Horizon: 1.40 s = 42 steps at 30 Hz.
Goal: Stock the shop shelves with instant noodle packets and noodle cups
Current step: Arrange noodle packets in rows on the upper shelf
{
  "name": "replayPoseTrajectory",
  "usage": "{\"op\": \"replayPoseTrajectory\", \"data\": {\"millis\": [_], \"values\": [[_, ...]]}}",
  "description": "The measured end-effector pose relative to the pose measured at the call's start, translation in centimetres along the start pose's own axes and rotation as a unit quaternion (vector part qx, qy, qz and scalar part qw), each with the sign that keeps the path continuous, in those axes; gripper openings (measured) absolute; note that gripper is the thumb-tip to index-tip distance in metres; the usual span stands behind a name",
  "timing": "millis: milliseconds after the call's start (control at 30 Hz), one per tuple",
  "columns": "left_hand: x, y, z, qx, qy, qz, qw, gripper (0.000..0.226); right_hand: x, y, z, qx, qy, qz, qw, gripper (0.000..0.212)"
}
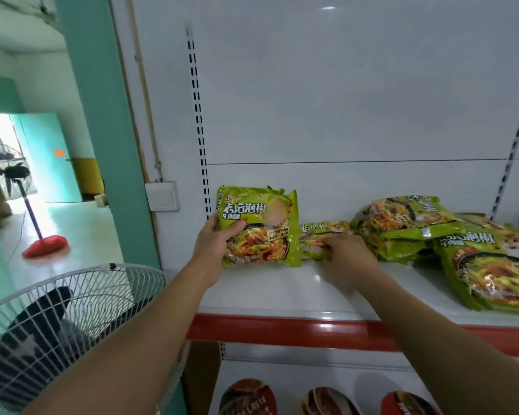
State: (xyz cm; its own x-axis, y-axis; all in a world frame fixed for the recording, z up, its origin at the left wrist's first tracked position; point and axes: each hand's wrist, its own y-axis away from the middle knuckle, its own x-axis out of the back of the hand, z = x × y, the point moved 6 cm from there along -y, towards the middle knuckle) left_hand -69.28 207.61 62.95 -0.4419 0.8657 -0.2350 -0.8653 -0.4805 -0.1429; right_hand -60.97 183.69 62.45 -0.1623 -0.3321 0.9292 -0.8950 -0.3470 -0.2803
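My left hand [218, 239] grips a green instant noodle packet [261, 226] by its left edge and holds it upright at the left end of the white shelf [282, 292]. Just to its right, my right hand [346, 254] rests on a second green packet [318, 235] that lies flat on the shelf, fingers curled over its near edge; the hand is blurred. A loose pile of green packets [402, 229] lies farther right, and another packet [492, 265] sits at the shelf's right front. Three red noodle cups [247, 396] stand on the shelf below.
The shelf has a red front strip [282, 327] and a white slotted back panel [342, 100]. A white floor fan [60, 324] stands close at my lower left. A second fan with a red base [44, 244] stands in the room beyond the green wall.
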Motion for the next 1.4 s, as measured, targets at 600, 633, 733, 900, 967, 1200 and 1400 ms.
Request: {"op": "replayPoseTrajectory", "data": {"millis": [600, 633, 733, 900, 967, 1200, 1400], "values": [[2.4, -3.5, -1.4, -0.047, -0.112, 0.023, 0.992, 0.032, 5.0, 1.2, -0.5, -0.001, -0.123, 0.252, 0.960, 0.023], [2.5, -3.5, -1.4, -0.056, -0.111, 0.029, 0.992, 0.031, 5.4, 1.3, -0.8, -0.005, -0.157, 0.269, 0.950, 0.023], [2.8, -3.9, -1.6, -0.056, -0.098, 0.039, 0.993, 0.031, 6.0, 1.9, -2.7, 0.006, -0.211, 0.313, 0.926, 0.020], [2.9, -4.3, -1.9, -0.061, -0.080, 0.035, 0.994, 0.043, 5.8, 2.9, -7.6, 0.072, -0.252, 0.373, 0.890, 0.018], [3.1, -4.4, -2.1, -0.064, -0.075, 0.047, 0.994, 0.051, 5.1, 2.9, -9.8, 0.102, -0.248, 0.368, 0.890, 0.020], [3.8, -4.2, -2.2, -0.052, -0.068, 0.088, 0.992, 0.039, -0.2, 1.6, -15.5, 0.221, -0.115, 0.323, 0.913, 0.022], [2.9, -3.2, -1.8, -0.040, -0.047, 0.012, 0.998, 0.075, -1.3, 0.4, -15.9, 0.253, -0.107, 0.262, 0.925, 0.013]]}}
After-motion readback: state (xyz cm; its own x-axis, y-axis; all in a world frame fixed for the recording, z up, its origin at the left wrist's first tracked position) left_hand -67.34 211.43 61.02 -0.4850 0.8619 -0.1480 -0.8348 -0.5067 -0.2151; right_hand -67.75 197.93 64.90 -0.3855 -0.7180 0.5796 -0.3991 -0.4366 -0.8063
